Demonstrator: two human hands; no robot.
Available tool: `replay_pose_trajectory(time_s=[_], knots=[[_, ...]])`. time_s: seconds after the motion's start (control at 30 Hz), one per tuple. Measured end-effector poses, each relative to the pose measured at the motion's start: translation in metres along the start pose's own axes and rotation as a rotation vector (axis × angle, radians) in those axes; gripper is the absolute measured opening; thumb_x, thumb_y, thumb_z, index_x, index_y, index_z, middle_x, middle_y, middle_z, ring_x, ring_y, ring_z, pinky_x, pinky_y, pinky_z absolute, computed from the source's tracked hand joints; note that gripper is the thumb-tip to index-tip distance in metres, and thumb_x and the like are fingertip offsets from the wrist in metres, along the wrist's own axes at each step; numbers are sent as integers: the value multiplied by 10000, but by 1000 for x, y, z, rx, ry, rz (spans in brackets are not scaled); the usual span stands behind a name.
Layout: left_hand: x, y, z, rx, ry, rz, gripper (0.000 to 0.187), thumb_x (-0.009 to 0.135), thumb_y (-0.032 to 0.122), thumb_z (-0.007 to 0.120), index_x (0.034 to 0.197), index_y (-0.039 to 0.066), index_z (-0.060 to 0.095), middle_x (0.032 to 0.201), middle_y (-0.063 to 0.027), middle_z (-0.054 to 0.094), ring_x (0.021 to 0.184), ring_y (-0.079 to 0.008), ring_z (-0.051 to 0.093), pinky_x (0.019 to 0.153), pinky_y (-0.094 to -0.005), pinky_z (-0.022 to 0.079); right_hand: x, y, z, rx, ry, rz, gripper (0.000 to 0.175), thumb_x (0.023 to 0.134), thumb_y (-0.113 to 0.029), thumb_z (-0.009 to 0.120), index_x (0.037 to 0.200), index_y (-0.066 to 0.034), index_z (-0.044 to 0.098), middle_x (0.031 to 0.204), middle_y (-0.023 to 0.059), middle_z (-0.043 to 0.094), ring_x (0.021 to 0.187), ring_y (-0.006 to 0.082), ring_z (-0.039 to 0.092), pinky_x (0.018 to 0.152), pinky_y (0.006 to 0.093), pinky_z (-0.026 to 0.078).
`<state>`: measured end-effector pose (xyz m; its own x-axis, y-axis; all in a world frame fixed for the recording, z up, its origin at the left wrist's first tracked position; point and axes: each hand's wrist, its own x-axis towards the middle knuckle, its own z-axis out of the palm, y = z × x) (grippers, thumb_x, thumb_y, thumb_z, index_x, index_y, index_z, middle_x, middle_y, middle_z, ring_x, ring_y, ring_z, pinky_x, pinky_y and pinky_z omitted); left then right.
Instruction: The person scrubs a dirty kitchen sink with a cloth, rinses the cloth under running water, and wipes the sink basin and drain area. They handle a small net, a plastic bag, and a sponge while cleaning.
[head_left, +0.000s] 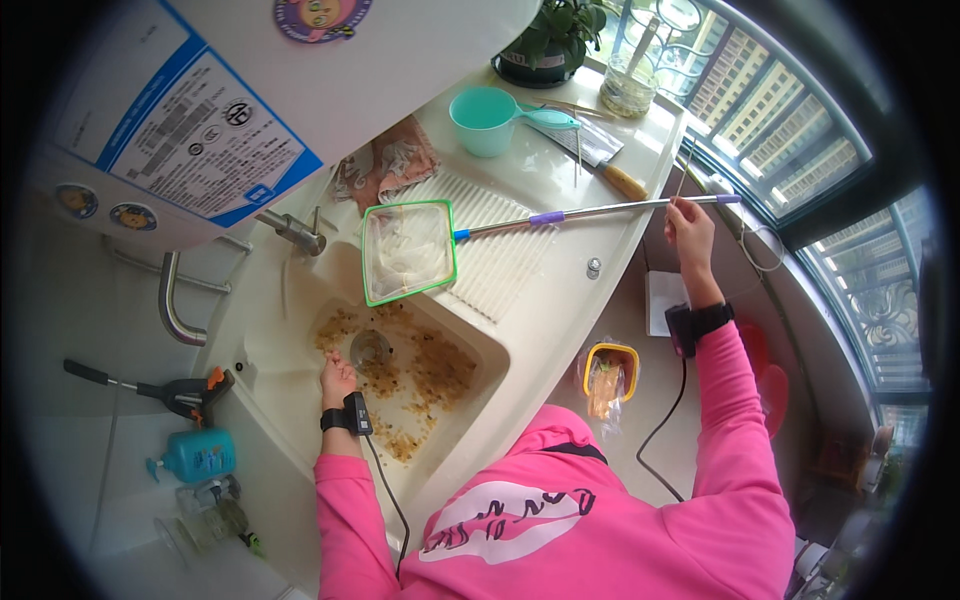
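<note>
My left hand (337, 376) is low over the left side of the white sink (491, 358), fingers curled; whether they hold anything is hidden. Beside it stands a clear round glass or cup (370, 350) among wet, yellow-brown pebbles (442, 364) spread over the basin floor. My right hand (690, 229) is raised past the counter's right edge, pinching a thin stick (686, 166). Its fingertips are at the metal handle (615, 209) of a green-rimmed aquarium net (410, 251). The net's square head lies over the sink's back edge and the ribbed washboard (499, 251).
At the back are a mint-green dipper (484, 124), a wooden-handled scraper (622, 180), a pink cloth (401, 161), a glass jar (628, 88) and a potted plant (551, 52). A metal faucet (296, 231) stands left. A yellow-rimmed bin (634, 371) is below the counter. Cables trail from both wrists.
</note>
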<state>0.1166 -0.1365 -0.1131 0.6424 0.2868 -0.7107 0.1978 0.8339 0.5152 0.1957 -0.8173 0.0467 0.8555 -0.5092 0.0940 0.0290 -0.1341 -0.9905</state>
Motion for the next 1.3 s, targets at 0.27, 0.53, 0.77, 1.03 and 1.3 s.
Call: replay_pose_trajectory(time_s=[0.27,0.53,0.77,1.03,1.3], knots=[[-49,8,34,103,250,188,448,946,462,458,616,214,282,510,50,243,416,-118,209,408,-298,144,128,8,54,-340,-7,235,489,865,-210,719,1191,124,576,910,151,668,646,186,674,566,286,561],[-52,8,31,26,230,284,397,942,340,455,626,201,258,519,44,235,413,-123,196,405,-307,158,19,-26,126,-171,-245,-319,208,904,-83,600,1084,10,647,882,84,693,710,118,619,630,269,495],[-84,16,61,11,-299,96,339,964,299,521,1159,22,552,1148,-138,608,1105,-281,584,952,-410,473,-140,-80,255,-150,-1450,-93,159,934,-78,603,1050,23,644,818,46,658,673,99,598,614,261,503],[-183,40,87,371,-434,483,172,980,68,529,1122,-10,587,1194,-150,650,1111,-228,626,968,-345,517,-241,-93,384,149,-1528,332,231,942,-159,650,1046,42,604,863,70,658,768,145,664,653,286,569],[-223,76,63,270,-86,832,130,981,94,538,1087,55,602,1229,-104,610,1118,-209,614,957,-372,511,-251,-112,396,67,-1339,235,110,896,-93,612,920,14,613,822,88,669,740,172,678,576,279,547]])
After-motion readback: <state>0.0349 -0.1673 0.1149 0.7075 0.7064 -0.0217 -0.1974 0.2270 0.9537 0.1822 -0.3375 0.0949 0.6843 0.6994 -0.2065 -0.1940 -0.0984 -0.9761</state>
